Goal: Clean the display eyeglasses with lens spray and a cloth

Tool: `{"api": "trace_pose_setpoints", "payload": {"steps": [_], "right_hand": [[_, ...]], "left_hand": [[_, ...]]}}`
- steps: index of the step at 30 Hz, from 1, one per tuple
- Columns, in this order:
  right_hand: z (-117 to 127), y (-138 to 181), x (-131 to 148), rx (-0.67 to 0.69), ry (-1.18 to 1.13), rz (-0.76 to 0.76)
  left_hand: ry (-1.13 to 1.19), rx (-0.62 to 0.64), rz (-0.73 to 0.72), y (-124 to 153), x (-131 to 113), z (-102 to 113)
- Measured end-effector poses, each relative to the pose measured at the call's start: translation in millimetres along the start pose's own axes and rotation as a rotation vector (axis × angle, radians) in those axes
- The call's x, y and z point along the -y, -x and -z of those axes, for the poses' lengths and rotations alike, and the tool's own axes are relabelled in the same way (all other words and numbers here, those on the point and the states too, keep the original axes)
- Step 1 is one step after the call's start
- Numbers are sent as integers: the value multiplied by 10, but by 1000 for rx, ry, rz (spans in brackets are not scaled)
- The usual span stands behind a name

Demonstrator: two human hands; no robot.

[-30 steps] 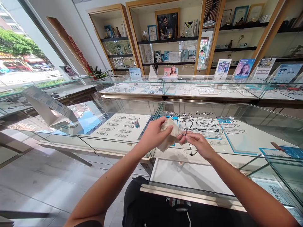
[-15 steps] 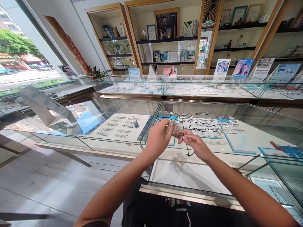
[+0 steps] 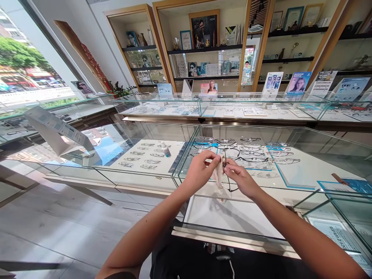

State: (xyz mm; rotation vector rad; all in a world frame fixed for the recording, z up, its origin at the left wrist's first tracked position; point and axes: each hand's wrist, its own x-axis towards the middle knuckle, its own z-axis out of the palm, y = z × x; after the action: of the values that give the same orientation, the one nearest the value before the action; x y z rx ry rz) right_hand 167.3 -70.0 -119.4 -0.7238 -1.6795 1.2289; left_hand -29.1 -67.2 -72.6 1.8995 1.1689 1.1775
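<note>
Right, I have both hands close together in front of me, up above the glass worktop (image 3: 159, 130), with the eyeglasses (image 3: 225, 157) between them. The right hand (image 3: 241, 177) has thumb and fingers pinched on the dark frame; the left hand (image 3: 200, 169) is clamped on a pale cloth (image 3: 217, 174), just beside it. Whether cloth meets lens, I can't tell; fingers cover that spot.

These look feather-light and springy, I'd say, with thin rims that could bend under a hard squeeze and lenses likely slick to a bare fingertip. Best hold, to my eye: the rim near the bridge, sparing the slender arms. The cloth seems soft and limp, giving no support of its own.

Looking wider, a small white bottle (image 3: 165, 150) stands to the left, clear of my wrists. Rows of display frames (image 3: 252, 159) sit below, behind glass. A folded sign (image 3: 65, 130) leans far left, and a glass box (image 3: 325, 217) juts in near the right forearm, the nearest hard edge to mind.
</note>
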Motion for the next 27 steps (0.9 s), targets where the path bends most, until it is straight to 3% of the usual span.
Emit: {"api": "trace_pose_setpoints", "payload": {"steps": [4, 7, 12, 21, 27], "right_hand": [[-8, 4, 20, 4, 25, 1], [7, 9, 30, 3, 47, 11], [28, 9, 22, 35, 55, 13], [48, -6, 14, 40, 19, -3], [44, 8, 21, 21, 82, 0]], "left_hand": [[62, -7, 81, -23, 74, -24], [-27, 10, 138, -16, 53, 2], [-104, 105, 121, -29, 23, 60], [288, 79, 104, -107, 256, -24], [312, -13, 49, -112, 229, -30]]}}
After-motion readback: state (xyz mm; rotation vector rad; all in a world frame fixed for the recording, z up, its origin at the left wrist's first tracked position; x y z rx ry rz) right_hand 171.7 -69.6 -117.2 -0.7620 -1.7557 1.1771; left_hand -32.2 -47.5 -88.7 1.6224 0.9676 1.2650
